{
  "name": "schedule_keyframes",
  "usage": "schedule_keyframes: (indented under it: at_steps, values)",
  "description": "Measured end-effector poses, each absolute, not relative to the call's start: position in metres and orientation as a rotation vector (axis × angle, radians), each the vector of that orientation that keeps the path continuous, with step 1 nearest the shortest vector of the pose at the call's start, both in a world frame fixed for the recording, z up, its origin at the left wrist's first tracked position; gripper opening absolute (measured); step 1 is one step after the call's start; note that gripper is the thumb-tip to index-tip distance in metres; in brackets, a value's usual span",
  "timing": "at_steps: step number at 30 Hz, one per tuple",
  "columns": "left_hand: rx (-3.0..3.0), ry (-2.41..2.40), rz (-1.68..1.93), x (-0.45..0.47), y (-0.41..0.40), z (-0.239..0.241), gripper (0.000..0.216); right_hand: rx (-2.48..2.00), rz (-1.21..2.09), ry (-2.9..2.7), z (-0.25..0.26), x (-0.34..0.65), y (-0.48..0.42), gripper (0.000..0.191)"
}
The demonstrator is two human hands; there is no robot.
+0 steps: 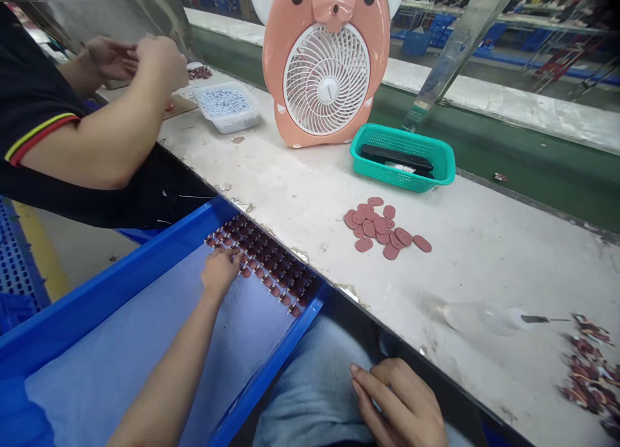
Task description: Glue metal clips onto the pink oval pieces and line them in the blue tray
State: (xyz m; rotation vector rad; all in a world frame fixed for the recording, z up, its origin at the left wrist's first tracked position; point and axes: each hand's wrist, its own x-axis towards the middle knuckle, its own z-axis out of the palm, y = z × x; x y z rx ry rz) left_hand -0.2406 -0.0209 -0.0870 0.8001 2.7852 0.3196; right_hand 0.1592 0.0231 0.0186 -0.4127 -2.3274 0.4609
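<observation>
My left hand point(220, 266) reaches into the blue tray point(159, 237). Its fingers are closed at the edge of several rows of small dark-red round pieces point(271, 256) with pale bits, and seem to pinch one of them, partly hidden by the fingertips. A white sheet point(169, 331) lines the tray under the pieces. Above my jeans, near the table's edge, my right hand point(400, 402) hangs with loosely bent fingers and nothing visible in it. On the white table point(300, 188), flat dark-pink ovals point(380, 226) lie in a loose pile.
A pink fan point(327, 88) stands behind the pile, beside a green basket point(402, 159) holding dark objects. A clear bottle with a needle tip point(498, 318) lies near a heap of small dark-red parts point(588, 369). At left, a co-worker's arm point(106, 130) is beside a white basket point(227, 108).
</observation>
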Motion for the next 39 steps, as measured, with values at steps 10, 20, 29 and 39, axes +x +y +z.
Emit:
schedule_keyframes:
  at_steps: [10, 20, 29, 39]
  values:
    - [0.903, 3.037, 0.990, -0.193, -0.033, -0.022, 0.039, -0.894, 0.114, -1.765, 0.041, 0.226, 0.050, 0.055]
    - [2.006, 2.300, 0.965, -0.046, 0.071, 0.063, 0.030, -1.524, 0.504, -1.837, 0.039, 0.218, 0.085, 0.082]
    - [2.137, 2.074, 0.546, -0.048, 0.180, 0.082, 0.085, -1.396, 0.507, -1.922, 0.036, 0.221, 0.084, 0.079]
    - [2.511, 1.504, 0.274, -0.034, 0.158, 0.083, 0.051, -1.340, 0.551, -1.932, 0.042, 0.224, 0.082, 0.066]
